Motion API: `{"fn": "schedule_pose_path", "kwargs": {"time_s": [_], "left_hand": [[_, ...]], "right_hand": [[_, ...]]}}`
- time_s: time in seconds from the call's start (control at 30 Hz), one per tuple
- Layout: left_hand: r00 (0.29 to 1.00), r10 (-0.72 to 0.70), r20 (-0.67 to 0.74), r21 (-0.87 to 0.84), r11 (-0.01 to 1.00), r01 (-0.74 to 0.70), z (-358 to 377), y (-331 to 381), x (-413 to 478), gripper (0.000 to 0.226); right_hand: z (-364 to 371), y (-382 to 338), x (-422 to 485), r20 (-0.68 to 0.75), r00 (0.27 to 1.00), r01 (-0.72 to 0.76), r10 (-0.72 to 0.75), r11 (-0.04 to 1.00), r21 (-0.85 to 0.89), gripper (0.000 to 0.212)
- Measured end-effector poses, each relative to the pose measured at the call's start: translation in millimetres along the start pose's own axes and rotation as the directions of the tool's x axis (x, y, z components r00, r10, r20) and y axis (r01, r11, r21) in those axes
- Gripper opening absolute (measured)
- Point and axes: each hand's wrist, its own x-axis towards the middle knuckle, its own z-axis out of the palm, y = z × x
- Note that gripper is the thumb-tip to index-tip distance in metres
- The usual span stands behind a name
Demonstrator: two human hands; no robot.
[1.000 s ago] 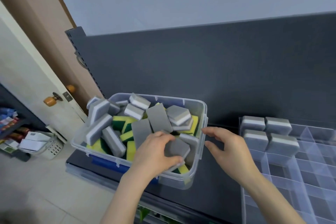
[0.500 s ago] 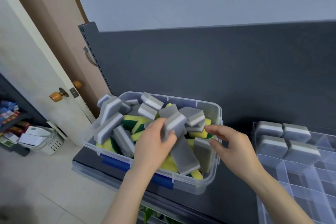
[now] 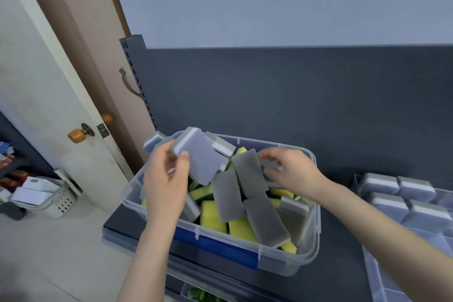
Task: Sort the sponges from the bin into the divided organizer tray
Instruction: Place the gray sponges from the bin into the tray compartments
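Left hand (image 3: 166, 186) grips a grey sponge (image 3: 199, 158) above the bin (image 3: 315, 230); right hand (image 3: 293, 173) pinches a second sponge (image 3: 271, 166) inside it.

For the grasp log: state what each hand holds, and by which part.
Left hand grips a grey-and-white sponge by its lower left corner, thumb on its face. Right hand pinches a grey sponge in the bin by one end.

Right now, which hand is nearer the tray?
The right hand. It pinches a grey sponge in the bin beside the tray; the left hand holds a bluish sponge farther left.
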Motion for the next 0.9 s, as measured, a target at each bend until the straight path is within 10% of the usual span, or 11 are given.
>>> {"fn": "schedule_pose_path", "kwargs": {"time_s": [0.33, 0.77, 0.9], "left_hand": [[0.999, -0.029, 0.021, 0.007, 1.0, 0.028, -7.0, -9.9, 0.8, 0.019], [0.998, -0.054, 0.042, -0.15, 0.987, 0.059, 11.5, -14.4, -4.1, 0.019], [0.998, -0.042, 0.053, -0.167, 0.985, 0.051, 22.6, -11.6, -4.3, 0.017]], "right_hand": [[43.1, -11.1, 60.7, 0.245, 0.966, -0.014, 0.079, 0.966, -0.258, 0.053], [-2.4, -16.0, -34.3, -0.245, 0.953, 0.164, -0.176, 0.984, -0.069, 0.044], [14.4, 0.9, -51.0, 0.164, 0.958, 0.272, -0.237, 0.93, -0.248, 0.048]]}}
